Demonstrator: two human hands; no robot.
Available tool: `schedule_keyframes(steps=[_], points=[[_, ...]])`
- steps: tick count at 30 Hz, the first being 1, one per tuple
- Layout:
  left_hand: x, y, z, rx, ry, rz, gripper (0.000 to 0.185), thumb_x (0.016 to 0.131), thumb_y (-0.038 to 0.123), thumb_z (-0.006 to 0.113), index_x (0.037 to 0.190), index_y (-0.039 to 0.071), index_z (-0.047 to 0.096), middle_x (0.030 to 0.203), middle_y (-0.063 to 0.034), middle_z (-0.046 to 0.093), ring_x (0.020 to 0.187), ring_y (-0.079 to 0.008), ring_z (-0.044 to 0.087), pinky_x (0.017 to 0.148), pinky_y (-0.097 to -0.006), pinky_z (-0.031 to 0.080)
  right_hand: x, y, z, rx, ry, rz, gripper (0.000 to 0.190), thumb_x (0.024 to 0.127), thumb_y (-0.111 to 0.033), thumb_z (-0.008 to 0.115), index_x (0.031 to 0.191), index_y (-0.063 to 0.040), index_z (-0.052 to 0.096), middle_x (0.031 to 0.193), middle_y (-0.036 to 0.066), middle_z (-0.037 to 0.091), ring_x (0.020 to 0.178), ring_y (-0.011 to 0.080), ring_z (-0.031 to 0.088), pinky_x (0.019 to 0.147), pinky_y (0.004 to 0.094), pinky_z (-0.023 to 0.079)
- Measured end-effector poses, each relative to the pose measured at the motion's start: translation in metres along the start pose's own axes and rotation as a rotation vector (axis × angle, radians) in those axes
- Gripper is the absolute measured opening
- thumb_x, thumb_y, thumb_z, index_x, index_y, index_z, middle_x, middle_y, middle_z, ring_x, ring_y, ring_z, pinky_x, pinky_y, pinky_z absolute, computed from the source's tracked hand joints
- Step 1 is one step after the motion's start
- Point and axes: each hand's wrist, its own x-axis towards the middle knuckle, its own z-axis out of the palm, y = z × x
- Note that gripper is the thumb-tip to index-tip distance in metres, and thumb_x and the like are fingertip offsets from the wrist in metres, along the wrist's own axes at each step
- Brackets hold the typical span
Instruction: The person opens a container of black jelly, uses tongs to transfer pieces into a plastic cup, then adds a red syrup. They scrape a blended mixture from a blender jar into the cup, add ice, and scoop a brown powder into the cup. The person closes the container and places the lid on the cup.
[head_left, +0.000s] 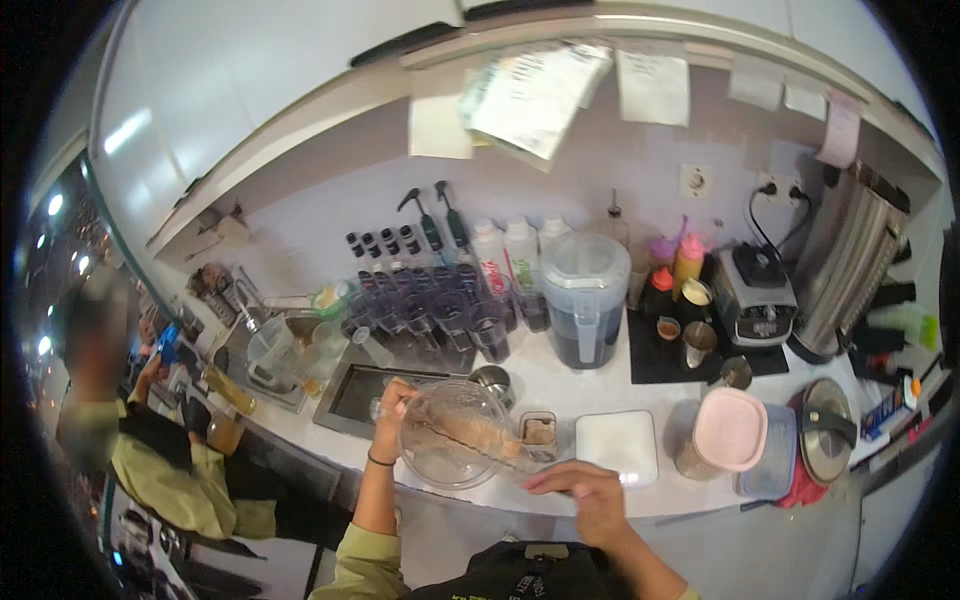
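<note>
My left hand (394, 416) grips the left rim of a clear mixing bowl (454, 469), which is tilted over the counter edge with brown powder or mixture inside. Right of the bowl, my right hand (581, 491) is raised with fingers stretched towards it; the hand is blurred, and whether it holds a utensil is unclear. A small square container (538, 435) with brown contents stands just beyond, between the bowl and a white square tub (616, 446). Behind the bowl sits a metal cup (491, 379).
A lidded plastic pitcher (585, 300), dark cups (450, 311) and bottles line the wall. At right stand a blender base (756, 296), a pink-lidded container (730, 429) and a steel dispenser (847, 262). A sink (352, 397) lies left; a co-worker (172, 480) stands beyond it.
</note>
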Motion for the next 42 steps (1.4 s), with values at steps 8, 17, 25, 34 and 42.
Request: schedule_keyframes(steps=[8,17,25,34,42], points=[[-0.022,0.008,0.000,-0.016,0.090,0.063,0.057,0.099,0.056,0.047,0.104,0.001,0.059,0.100,-0.0104,0.050,0.096,-0.0218,0.050,0.088,-0.0352,0.040,0.058,0.022,0.071,-0.414,-0.378,-0.122,0.018,0.091,-0.013,0.064,0.105,-0.001,0.064,0.109,0.015,0.066,0.095,0.0337,0.066,0.083,0.0394,0.055],[0.005,0.066,0.015,0.280,-0.078,0.171,0.053,0.099,0.051,0.048,0.103,0.000,0.064,0.096,-0.0149,0.055,0.092,-0.0283,0.054,0.084,-0.0390,0.042,0.052,0.024,0.061,-0.456,-0.438,-0.106,0.019,0.092,-0.013,0.059,0.107,-0.001,0.064,0.105,0.017,0.067,0.093,0.0367,0.067,0.082,0.0427,0.055],[0.049,0.089,0.037,0.340,-0.136,0.259,0.060,0.098,0.057,0.048,0.106,0.000,0.064,0.097,-0.0152,0.056,0.093,-0.0291,0.055,0.082,-0.0405,0.043,0.057,0.018,0.026,-0.335,-0.216,-0.114,0.024,0.099,-0.013,0.052,0.105,0.004,0.068,0.106,0.017,0.072,0.092,0.0324,0.070,0.084,0.0391,0.054],[0.109,0.124,0.081,0.507,-0.375,0.311,0.039,0.097,0.037,0.057,0.102,-0.002,0.064,0.092,-0.0155,0.054,0.088,-0.0321,0.054,0.080,-0.0409,0.043,0.075,0.008,-0.022,-0.141,0.050,-0.209,0.049,0.109,-0.027,0.035,0.092,0.007,0.066,0.097,0.019,0.073,0.095,0.0270,0.071,0.089,0.0375,0.054],[0.121,0.140,0.113,0.898,-0.530,0.480,0.029,0.088,0.033,0.067,0.097,0.006,0.066,0.084,-0.0098,0.051,0.083,-0.0291,0.052,0.073,-0.0412,0.040,0.075,0.038,-0.040,0.053,0.142,-0.183,0.045,0.109,-0.021,0.032,0.093,0.007,0.063,0.101,0.018,0.071,0.096,0.0240,0.070,0.089,0.0343,0.054]])
